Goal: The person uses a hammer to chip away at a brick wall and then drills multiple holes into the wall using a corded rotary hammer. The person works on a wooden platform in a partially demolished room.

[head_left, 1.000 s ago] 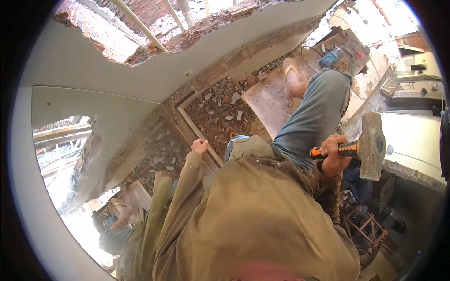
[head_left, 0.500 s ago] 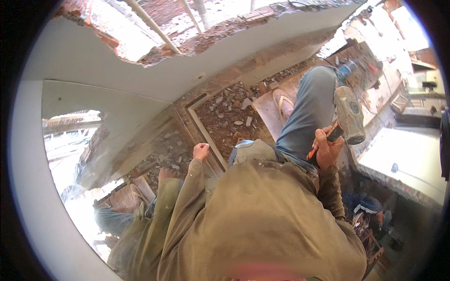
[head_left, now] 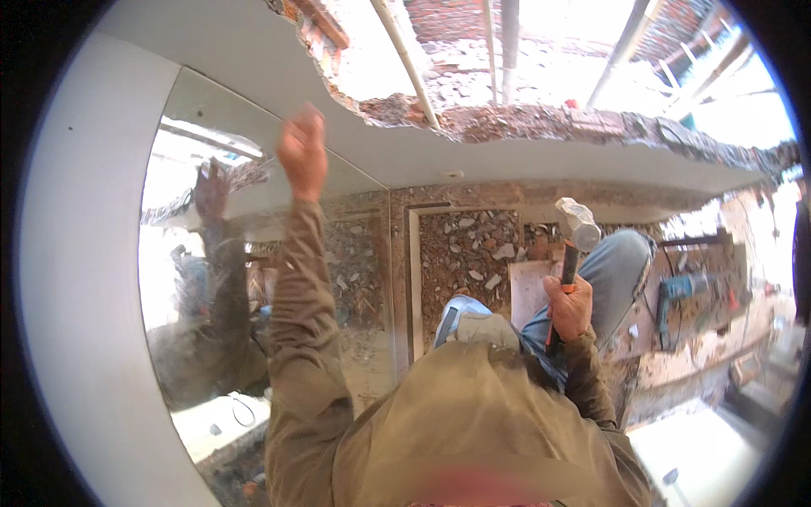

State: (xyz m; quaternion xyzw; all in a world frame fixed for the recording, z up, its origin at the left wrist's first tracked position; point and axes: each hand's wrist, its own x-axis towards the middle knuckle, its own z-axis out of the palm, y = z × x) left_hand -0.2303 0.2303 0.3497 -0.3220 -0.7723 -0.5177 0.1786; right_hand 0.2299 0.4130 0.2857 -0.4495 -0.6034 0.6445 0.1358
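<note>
Looks like a half-demolished building tbh: ragged-edged white plaster wall point(head_left: 541, 160) across the top, grey-and-brown loose rubble point(head_left: 460, 253) mid-frame, blue handheld power tool point(head_left: 683, 287) at right, black-and-orange-handled metal hammer point(head_left: 579, 223) right of centre.

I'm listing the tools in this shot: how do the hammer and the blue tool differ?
The hammer is gripped in the right hand; the blue tool lies on a board with no hand on it. The hammer has a greyish, blocky head on a black-and-orange handle, while the blue tool has a mostly blue body. Both are to the person's right.
</note>
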